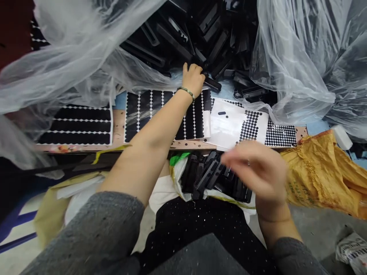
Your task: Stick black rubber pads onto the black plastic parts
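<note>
Left hand [193, 81] at a black part [213, 84]; right hand [259, 172] blurred.
Left fingers curled, closure unclear; right grip unreadable. From left hand: heap of black parts [210, 28], 12 o'clock; partly bare dot sheet [250, 126] on surface [119, 128], 4 o'clock; bag [178, 173] of similar parts, 6 o'clock. Both stocks hold many; share done indeterminable.
</note>
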The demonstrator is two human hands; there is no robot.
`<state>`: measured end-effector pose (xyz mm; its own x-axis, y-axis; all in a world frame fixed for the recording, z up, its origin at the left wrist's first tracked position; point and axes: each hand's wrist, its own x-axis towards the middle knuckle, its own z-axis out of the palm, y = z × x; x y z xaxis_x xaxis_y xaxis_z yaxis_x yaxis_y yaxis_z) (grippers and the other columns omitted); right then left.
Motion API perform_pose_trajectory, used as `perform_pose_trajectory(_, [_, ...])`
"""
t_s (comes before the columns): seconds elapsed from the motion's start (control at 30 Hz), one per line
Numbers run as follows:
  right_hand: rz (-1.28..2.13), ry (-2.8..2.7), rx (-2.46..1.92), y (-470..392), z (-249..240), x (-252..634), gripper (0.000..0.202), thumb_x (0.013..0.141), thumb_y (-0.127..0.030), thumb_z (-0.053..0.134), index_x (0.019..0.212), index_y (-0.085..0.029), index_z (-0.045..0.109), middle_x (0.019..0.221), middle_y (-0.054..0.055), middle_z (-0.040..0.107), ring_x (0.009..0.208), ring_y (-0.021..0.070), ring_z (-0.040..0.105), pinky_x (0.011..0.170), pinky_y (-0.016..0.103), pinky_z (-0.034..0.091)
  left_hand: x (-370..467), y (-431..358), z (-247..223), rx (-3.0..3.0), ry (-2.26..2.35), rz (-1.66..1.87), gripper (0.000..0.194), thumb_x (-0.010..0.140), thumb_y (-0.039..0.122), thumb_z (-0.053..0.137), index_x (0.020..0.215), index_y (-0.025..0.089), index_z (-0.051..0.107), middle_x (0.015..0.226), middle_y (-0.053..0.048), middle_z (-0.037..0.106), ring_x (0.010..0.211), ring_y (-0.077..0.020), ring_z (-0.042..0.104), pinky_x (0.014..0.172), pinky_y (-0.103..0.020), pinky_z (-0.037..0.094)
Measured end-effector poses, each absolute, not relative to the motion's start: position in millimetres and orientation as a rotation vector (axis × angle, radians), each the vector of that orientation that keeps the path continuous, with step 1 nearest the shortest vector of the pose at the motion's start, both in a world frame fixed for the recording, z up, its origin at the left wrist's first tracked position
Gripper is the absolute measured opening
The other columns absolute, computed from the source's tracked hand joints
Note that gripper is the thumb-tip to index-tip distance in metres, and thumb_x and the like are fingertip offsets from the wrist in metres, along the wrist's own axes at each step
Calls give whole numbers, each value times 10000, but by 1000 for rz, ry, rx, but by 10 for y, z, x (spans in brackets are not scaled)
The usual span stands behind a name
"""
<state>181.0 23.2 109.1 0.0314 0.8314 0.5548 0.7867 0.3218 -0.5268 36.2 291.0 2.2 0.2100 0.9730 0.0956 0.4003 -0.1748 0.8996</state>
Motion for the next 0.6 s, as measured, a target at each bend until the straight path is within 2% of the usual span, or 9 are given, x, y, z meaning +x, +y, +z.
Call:
perform_pose_trajectory(0.07, [389, -1901, -1498, 487, 838, 1863, 145, 851, -167, 597, 753, -213, 694, 668, -50, 663, 625, 97, 614, 601, 221, 572, 300, 2884, 49, 1738, 1268, 964, 248, 694, 0, 668, 687, 223, 558, 1145, -10, 612, 1331, -206, 280, 1239, -384, -104])
perform_pose_trajectory(0.17, [848, -1977, -1739, 730, 427, 1804, 125, 837, -129, 587, 769, -207, 656, 780, 6, 653, 750, 145, 622, 759, 303, 536, 173, 2795, 159, 1652, 1276, 1092, 305, 708, 13, 727, 720, 221, 504, 1202, 17, 567, 1303, -192, 329, 1231, -365, 85])
perform_pose_trajectory(0.27, [921, -1941, -1936, 756, 189, 1635, 97, 873, -178, 545, 853, -201, 637, 910, 56, 642, 878, 189, 612, 861, 356, 489, 44, 2578, 280, 1418, 1342, 1327, 240, 833, 63, 676, 819, 192, 474, 1131, 40, 564, 1203, -115, 412, 1157, -298, 250])
perform_pose_trajectory(0.33, [910, -1931, -2014, 723, 157, 1530, 97, 882, -184, 526, 899, -197, 621, 980, 84, 633, 938, 216, 606, 884, 376, 472, -7, 2291, 320, 1127, 1295, 1443, 155, 921, 180, 601, 853, 203, 463, 1030, 20, 590, 1140, -125, 514, 1036, -290, 403])
perform_pose_trajectory(0.4, [913, -1901, -2067, 704, 176, 1461, 90, 884, -176, 511, 889, -199, 597, 1008, 99, 624, 969, 237, 601, 891, 391, 459, -16, 1896, 310, 835, 1128, 1445, 157, 956, 330, 537, 866, 228, 457, 977, -4, 623, 1070, -161, 629, 861, -300, 520])
perform_pose_trajectory(0.5, [942, -1806, -2041, 717, 207, 1423, 88, 858, -146, 511, 807, -213, 536, 978, 93, 609, 968, 251, 589, 901, 414, 441, 19, 1241, 227, 598, 989, 1373, 216, 919, 430, 558, 900, 224, 495, 971, -24, 689, 964, -156, 701, 769, -269, 562])
perform_pose_trajectory(0.6, [948, -1745, -1975, 712, 212, 1446, 139, 816, -122, 517, 739, -226, 467, 908, 62, 590, 932, 231, 581, 908, 416, 441, 54, 702, 143, 392, 946, 1272, 218, 908, 401, 562, 917, 183, 548, 959, -59, 721, 954, -154, 716, 783, -256, 564])
